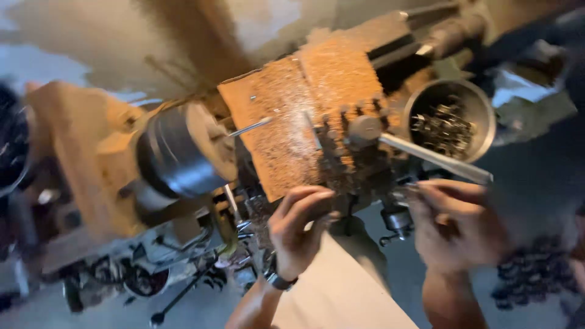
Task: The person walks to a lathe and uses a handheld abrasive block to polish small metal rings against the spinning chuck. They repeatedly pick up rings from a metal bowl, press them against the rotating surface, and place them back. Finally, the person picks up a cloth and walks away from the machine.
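A worn metal lathe fills the view, tilted and blurred. Its shiny steel chuck sits at the left, with a thin rod sticking out towards the carriage. The carriage is covered by an orange, chip-strewn plate. The tool post carries a long flat steel lever pointing right. My left hand, a watch on its wrist, curls its fingers on the carriage's front edge. My right hand is at a small crank handle just under the lever; blur hides what its fingers grip.
A round metal bowl holding several small metal pieces stands at the right behind the tool post. Dark curled swarf lies at the lower right. Levers and handwheels hang below the headstock at lower left.
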